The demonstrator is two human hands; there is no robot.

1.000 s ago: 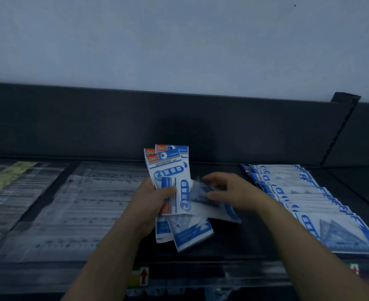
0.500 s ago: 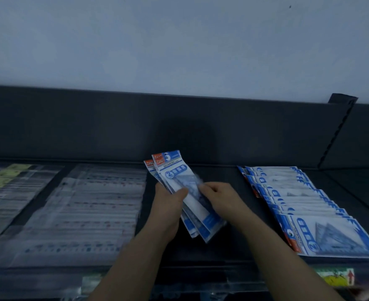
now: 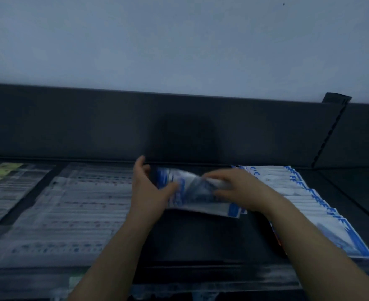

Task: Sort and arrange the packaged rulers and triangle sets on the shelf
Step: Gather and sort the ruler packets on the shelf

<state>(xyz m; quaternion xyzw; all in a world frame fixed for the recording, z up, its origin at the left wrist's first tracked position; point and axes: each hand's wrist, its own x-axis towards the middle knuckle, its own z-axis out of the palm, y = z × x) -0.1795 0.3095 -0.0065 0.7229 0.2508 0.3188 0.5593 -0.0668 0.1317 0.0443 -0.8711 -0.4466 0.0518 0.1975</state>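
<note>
Spanning the lower half of the view, a dark shelf deck [image 3: 201, 242] is carrying several groups of stock. A dark back panel [image 3: 70, 122] is rising behind it, and a pale bare wall [image 3: 179, 40] is showing above that. A slotted divider bracket [image 3: 331, 135] is slanting down at the right end, and a front rail [image 3: 222, 279] is running along the near edge, its labels too blurred to read.

Stock, left to right:
- Yellow-labelled packs [image 3: 3, 177] are lying flat at the far left.
- Clear ruler packs [image 3: 77, 209] are lying beside them in overlapping rows, with their long axes running left to right.
- A row of triangle set packs [image 3: 305, 205], blue and white, is lying overlapped from back to front at the right.

A bundle of blue-and-white packs [image 3: 192, 198] is being held over the bare middle of the deck, between the ruler packs and the triangle row. Its long axis is running across the shelf and dipping slightly toward the right, with a blue strip showing at the lower right corner. Blur is hiding which end is the header.

The left hand [image 3: 148, 192] is gripping the bundle's left end, thumb pressing on the front and fingers reaching up behind. The right hand [image 3: 238, 190] is pinching the upper right edge with curled fingers.
</note>
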